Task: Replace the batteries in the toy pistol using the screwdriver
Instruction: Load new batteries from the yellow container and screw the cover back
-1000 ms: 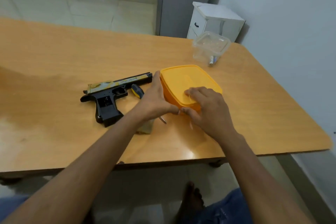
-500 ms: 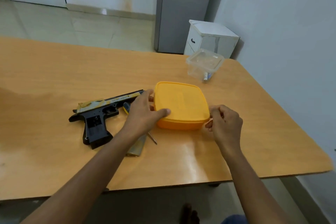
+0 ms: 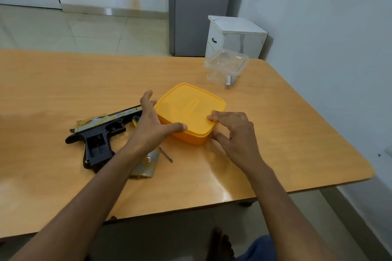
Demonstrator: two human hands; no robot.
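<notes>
On the wooden table [image 3: 297, 133], the toy pistol [image 3: 99, 133] lies on its side at the left, with the screwdriver [image 3: 166, 154] just beside it, partly under the left hand [image 3: 151, 127]. That hand's spread fingers and thumb brace the lidded yellow container [image 3: 188, 110]. The right hand [image 3: 235, 135] rests relaxed fingertips on its lid. Farther right stands a clear tub [image 3: 226, 64] holding a battery [image 3: 228, 81].

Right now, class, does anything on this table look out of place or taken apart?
Yes. The toy pistol lies on its side with its grip open, showing a hollow inside. A loose grip cover lies apart on the table, partly under the left forearm. The orange box is lidded, both hands at its edges.
</notes>
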